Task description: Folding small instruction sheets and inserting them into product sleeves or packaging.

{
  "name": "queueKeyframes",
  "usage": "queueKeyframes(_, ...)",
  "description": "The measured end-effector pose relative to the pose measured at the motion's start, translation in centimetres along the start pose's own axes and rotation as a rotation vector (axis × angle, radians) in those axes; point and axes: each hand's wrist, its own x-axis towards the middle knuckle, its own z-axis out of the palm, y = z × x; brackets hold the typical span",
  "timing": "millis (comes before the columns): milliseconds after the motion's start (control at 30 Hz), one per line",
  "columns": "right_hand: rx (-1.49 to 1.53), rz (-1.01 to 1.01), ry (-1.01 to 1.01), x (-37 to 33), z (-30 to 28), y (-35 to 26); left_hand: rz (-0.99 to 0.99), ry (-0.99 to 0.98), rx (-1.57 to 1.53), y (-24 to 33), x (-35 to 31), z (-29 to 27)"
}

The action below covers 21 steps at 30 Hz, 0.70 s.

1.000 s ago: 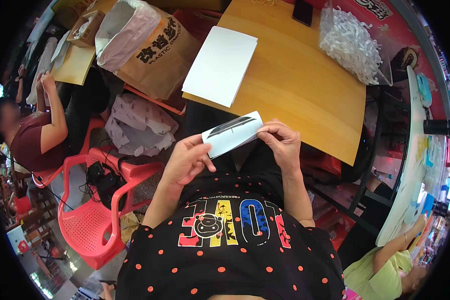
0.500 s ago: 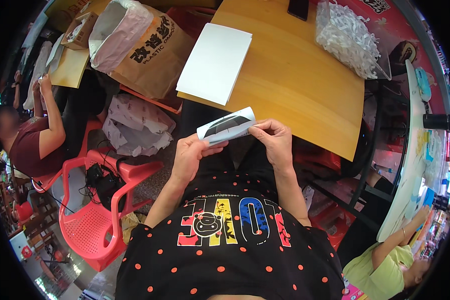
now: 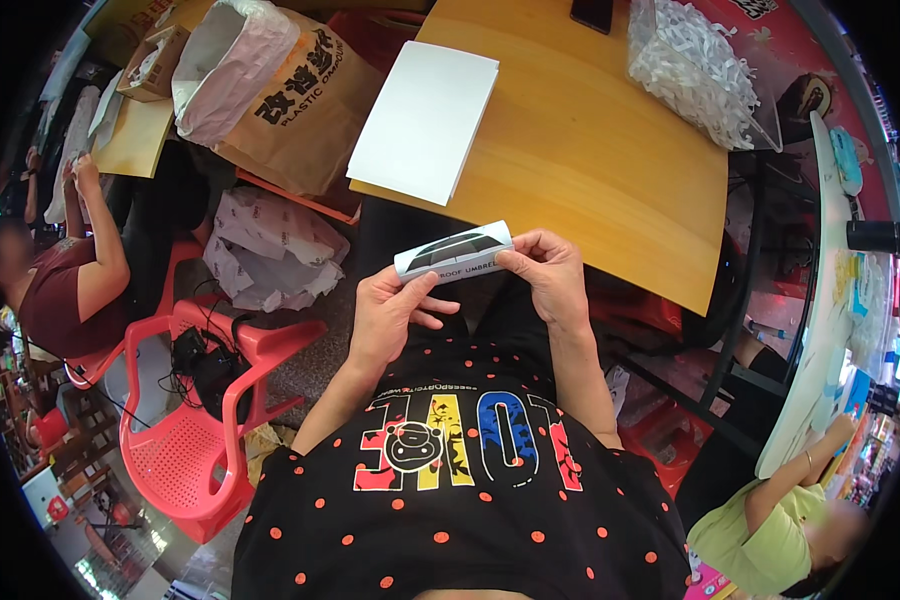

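Note:
A pale paper point(image 3: 454, 253) printed with a dark umbrella picture is curled into a flattened roll and held level above my lap. My left hand point(image 3: 398, 310) grips its left end, thumb on the front face and the lower fingers spread beneath. With thumb and forefinger, my right hand point(image 3: 548, 275) pinches the right end. Beyond the roll, a stack of white sheets point(image 3: 425, 120) lies at the near left corner of the wooden table point(image 3: 590, 160). The inside of the roll is hidden.
A clear bin of white paper strips point(image 3: 695, 75) and a dark phone point(image 3: 592, 14) are on the table. To the left stand a big paper sack point(image 3: 280, 110), a crumpled plastic bag point(image 3: 275, 245) and a red chair point(image 3: 185, 460). People sit at both sides.
The paper's printed front has turned more toward me, showing the lettering below the picture. My left thumb has moved onto its front, and the fingers below have spread.

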Motion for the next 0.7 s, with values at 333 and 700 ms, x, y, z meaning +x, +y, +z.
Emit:
queueKeyframes(333,0.058,0.011,-0.021,0.2,0.4,0.2,-0.002,-0.018,-0.094,-0.3,-0.1,-0.2)
queueKeyframes(700,0.066,-0.014,0.003,0.1,0.2,0.9,-0.048,-0.021,-0.281,-1.3,0.2,-0.3)
